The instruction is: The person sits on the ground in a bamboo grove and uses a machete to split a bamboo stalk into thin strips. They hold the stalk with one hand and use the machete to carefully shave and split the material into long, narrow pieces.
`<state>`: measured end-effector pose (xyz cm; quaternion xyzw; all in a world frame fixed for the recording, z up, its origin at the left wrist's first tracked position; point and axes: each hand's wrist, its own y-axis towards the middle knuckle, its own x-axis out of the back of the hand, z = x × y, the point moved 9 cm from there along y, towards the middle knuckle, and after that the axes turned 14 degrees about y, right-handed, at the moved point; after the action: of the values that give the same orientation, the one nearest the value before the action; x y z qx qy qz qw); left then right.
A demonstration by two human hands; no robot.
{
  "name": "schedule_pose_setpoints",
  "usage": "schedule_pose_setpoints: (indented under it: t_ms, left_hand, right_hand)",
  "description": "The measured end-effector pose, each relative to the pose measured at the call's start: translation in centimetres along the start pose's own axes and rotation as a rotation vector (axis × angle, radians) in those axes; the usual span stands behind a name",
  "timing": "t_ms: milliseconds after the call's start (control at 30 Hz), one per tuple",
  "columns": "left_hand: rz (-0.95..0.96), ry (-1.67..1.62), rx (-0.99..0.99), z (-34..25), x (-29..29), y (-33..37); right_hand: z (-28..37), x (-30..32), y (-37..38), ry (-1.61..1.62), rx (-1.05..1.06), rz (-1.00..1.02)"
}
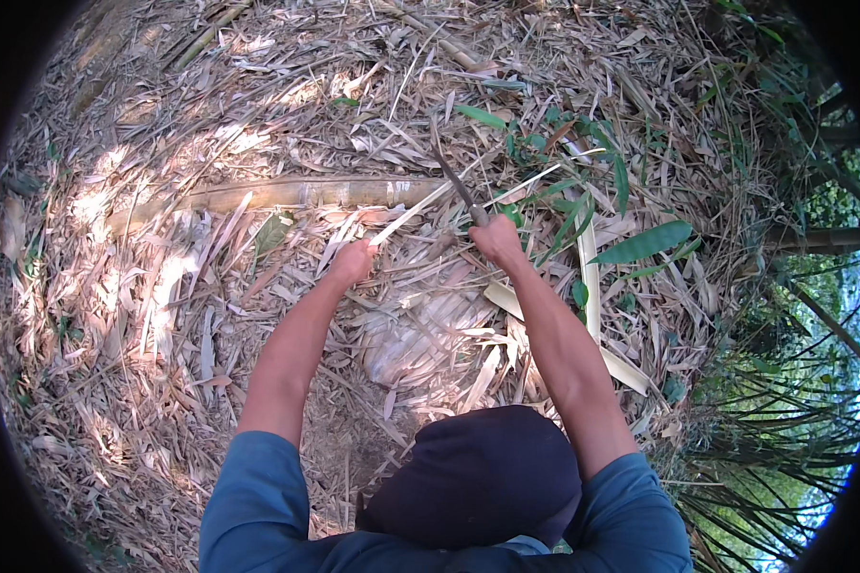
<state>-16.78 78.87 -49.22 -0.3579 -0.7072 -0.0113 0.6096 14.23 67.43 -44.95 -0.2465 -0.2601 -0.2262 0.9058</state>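
My left hand is closed round the near end of a thin pale strip, apparently split bamboo. The strip slants up and right to the blade of a knife. In my right hand is the knife's handle, with its long, dark, narrow blade pointing away and to the left. Strip and blade meet or cross just ahead of my hands; whether the edge bites into it is too small to tell. Another thin pale piece sticks out right of the blade.
Beyond my hands a thick bamboo pole lies crosswise on dry leaf litter. Pale split strips rest by my right forearm. A pale, rough block sits between my arms. Green leaves and bamboo stems stand at right.
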Motion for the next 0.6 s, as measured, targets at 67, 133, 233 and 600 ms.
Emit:
schedule_pose_setpoints:
  t_ms: [67, 133, 233, 600]
  left_hand:
    - [-0.025, 0.021, 0.033, 2.4, 0.0, -0.7]
    - [-0.047, -0.007, 0.022, 2.1, 0.5, -0.9]
    - [-0.005, 0.025, 0.094, 3.0, 0.8, -1.0]
    - [-0.246, 0.031, -0.017, 4.0, 3.8, -5.0]
  right_hand:
    - [8.1, 1.1, -3.4, 0.16, 0.223, -0.045]
    - [14.3, 4.2, -6.4, 0.291, 0.407, -0.133]
    - [16.8, 5.2, -8.4, 0.469, 0.528, -0.213]
    - [-1.8, 2.3, -14.2, 0.347, -0.006, -0.15]
